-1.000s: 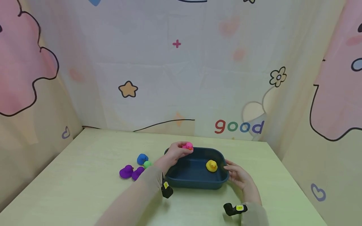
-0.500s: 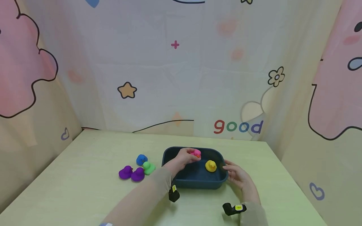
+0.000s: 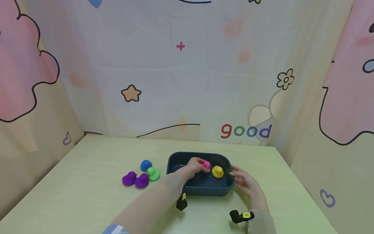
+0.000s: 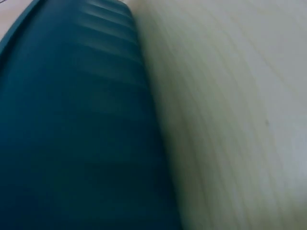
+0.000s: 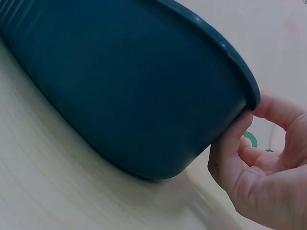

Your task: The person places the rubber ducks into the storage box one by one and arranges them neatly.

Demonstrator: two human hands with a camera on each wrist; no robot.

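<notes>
My left hand (image 3: 193, 167) reaches over the near side of a dark blue plastic tub (image 3: 204, 191) and pinches a pink rubber duck (image 3: 206, 164) low inside it. Whether that duck touches the tub floor cannot be seen. Just to its right, a yellow rubber duck (image 3: 217, 172) sits upright in the tub. At the tub's right end, my right hand (image 3: 246, 182) holds the rim; the right wrist view shows the thumb at the rim and the fingers (image 5: 230, 143) against the outer wall. The left wrist view shows only the tub's side (image 4: 91, 124) and the tabletop.
Left of the tub, a blue duck (image 3: 146, 165), a green duck (image 3: 153, 174) and two purple ducks, one left (image 3: 129, 178) and one right (image 3: 142, 180), stand close together on the pale table (image 3: 87, 195). A printed curtain (image 3: 157, 71) hangs behind and at both sides.
My left hand has carried the pink duck from above the tub's back rim rightward and down into the tub, nearer the yellow duck. The right hand stays at the tub's end.
</notes>
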